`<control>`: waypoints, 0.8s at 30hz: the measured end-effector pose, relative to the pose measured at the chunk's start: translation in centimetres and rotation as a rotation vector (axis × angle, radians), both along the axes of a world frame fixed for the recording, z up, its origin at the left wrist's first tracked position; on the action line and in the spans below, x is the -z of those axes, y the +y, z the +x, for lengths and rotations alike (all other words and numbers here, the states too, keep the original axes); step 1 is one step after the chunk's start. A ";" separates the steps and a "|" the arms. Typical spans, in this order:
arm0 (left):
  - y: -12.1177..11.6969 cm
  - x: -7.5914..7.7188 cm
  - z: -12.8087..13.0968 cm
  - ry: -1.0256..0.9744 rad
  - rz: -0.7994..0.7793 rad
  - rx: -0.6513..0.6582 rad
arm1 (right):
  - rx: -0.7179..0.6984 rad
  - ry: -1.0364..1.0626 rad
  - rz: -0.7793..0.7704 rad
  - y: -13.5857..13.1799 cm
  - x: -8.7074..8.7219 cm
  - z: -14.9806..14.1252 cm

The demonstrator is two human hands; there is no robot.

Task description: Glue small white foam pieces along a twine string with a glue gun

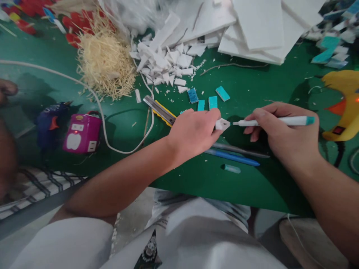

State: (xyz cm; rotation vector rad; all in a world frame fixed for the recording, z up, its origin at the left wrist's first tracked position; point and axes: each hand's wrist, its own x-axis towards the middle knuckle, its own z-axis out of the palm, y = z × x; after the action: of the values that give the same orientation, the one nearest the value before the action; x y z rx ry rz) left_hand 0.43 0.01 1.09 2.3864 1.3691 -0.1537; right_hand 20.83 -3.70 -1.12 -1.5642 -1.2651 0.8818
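Observation:
My left hand [193,132] pinches a small white foam piece [222,124] between thumb and fingers, its pointed end turned to the right. In my right hand [291,130] is a white marker [294,120] with a teal end, its tip close to that piece; whether they touch I cannot tell. Several small foam pieces with teal tops, one a teal block [223,93], lie just beyond my left hand. A yellow utility knife [164,112] rests partly under that hand. Nearer me are a blue pen [235,157], a dark slim tool [244,150] and a teal marker cap [232,169].
White foam scraps [168,61] and foam sheets [258,26] cover the back, beside a straw nest [105,61]. At left sit a magenta power socket [82,133], a blue glue gun [52,125] and a white cable [102,112]. A yellow glue gun [343,104] stands right. Another person's hand [8,87] shows far left.

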 end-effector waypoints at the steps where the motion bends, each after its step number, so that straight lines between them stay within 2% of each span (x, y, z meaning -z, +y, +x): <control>1: 0.0 0.0 0.0 0.003 -0.003 0.002 | 0.001 -0.006 -0.001 0.0 0.1 0.1; 5: 0.0 0.0 0.0 0.018 -0.004 0.005 | 0.004 -0.018 0.004 -0.1 0.4 0.4; 12: 0.1 -0.1 -0.1 0.003 0.007 0.007 | 0.002 -0.039 -0.055 0.0 -0.3 0.0; 17: 0.0 0.0 0.0 -0.001 0.009 0.006 | -0.006 -0.032 -0.011 0.0 -0.3 -0.1; 24: 0.1 0.2 0.0 0.011 0.006 0.005 | -0.008 -0.021 -0.078 0.0 -0.6 -0.2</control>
State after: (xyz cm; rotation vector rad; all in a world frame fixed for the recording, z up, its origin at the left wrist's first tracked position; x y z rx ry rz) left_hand 0.40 0.09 0.94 2.3981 1.3703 -0.1646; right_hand 20.68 -3.68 -0.56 -1.6344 -1.2663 0.9319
